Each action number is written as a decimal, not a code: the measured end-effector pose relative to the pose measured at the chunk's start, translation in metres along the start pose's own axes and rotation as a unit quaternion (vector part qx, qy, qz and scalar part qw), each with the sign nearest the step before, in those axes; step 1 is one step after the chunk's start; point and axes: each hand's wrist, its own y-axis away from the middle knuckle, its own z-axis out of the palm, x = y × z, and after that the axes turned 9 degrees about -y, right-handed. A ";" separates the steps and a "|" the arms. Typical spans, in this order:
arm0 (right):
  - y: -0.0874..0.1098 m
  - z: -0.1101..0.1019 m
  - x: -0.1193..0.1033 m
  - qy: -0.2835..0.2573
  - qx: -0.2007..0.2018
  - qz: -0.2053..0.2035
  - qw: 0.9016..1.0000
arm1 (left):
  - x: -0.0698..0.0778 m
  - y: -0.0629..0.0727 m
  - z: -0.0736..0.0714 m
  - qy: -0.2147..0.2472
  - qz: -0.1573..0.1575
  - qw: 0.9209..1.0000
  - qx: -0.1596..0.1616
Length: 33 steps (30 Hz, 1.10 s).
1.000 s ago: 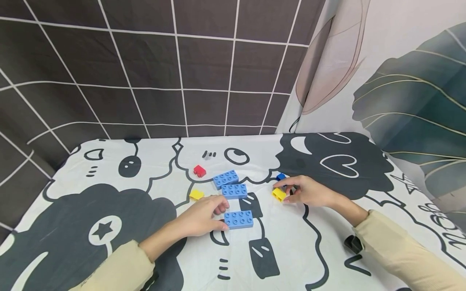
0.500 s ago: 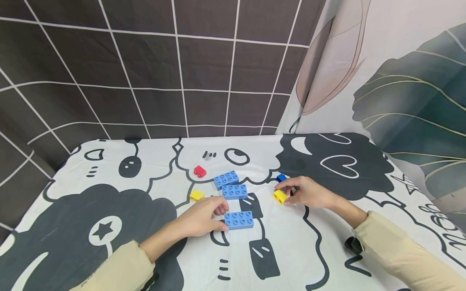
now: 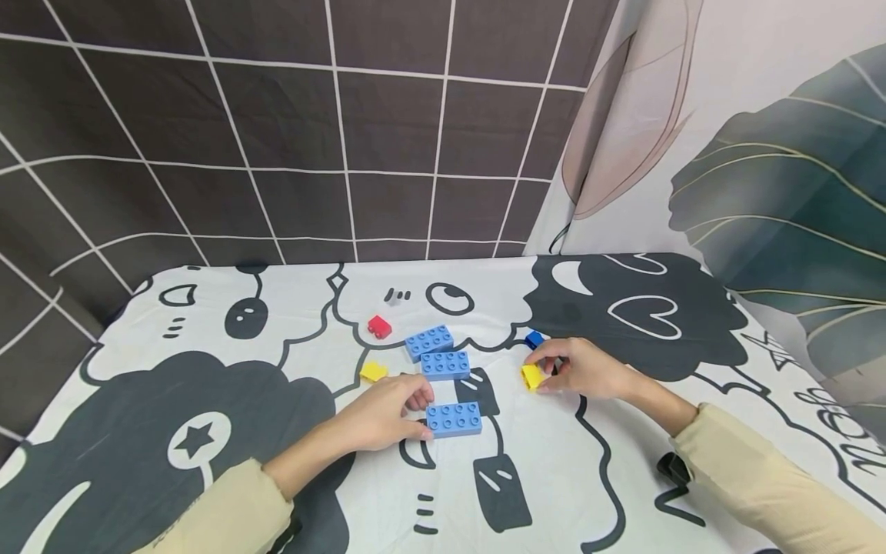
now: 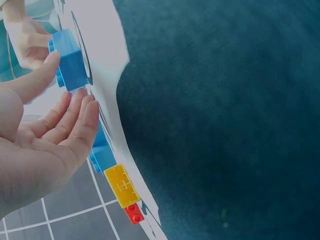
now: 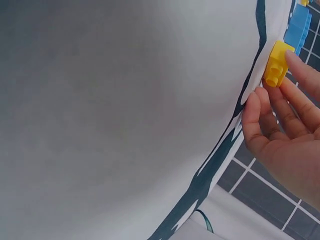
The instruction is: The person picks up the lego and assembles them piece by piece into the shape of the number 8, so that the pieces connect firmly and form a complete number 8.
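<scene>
A light-blue toy building brick (image 3: 454,418) with two rows of studs lies at centre front. My left hand (image 3: 388,412) rests at its left end, thumb right at the near corner. The left wrist view shows relaxed fingers (image 4: 80,132) just beneath this blue brick (image 4: 71,59) and the thumb alongside. My right hand (image 3: 584,369) pinches a small yellow brick (image 3: 531,377) between thumb and fingertips, close over the cloth. In the right wrist view the yellow brick (image 5: 278,62) has its studs facing sideways, and the other fingers curve below.
Two more light-blue bricks (image 3: 445,365) lie close together behind the left hand. To their left are a yellow brick (image 3: 374,372) and a small red brick (image 3: 379,327). A dark-blue brick (image 3: 534,339) sits just beyond the right hand. Patterned cloth (image 3: 554,477) covers the table.
My right hand has shifted slightly nearer and turned the yellow brick a little. The left hand and the other bricks stay where they were.
</scene>
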 end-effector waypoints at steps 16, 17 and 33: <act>-0.007 0.008 -0.032 -0.012 -0.001 -0.019 1.000 | 0.000 0.001 0.000 -0.005 0.000 1.000 -0.002; -0.008 0.009 -0.034 -0.016 -0.007 -0.023 1.000 | 0.001 0.001 0.000 -0.004 0.000 1.000 -0.002; -0.017 0.039 -0.057 -0.021 -0.046 -0.068 0.996 | 0.003 0.002 0.000 -0.007 -0.003 1.000 0.001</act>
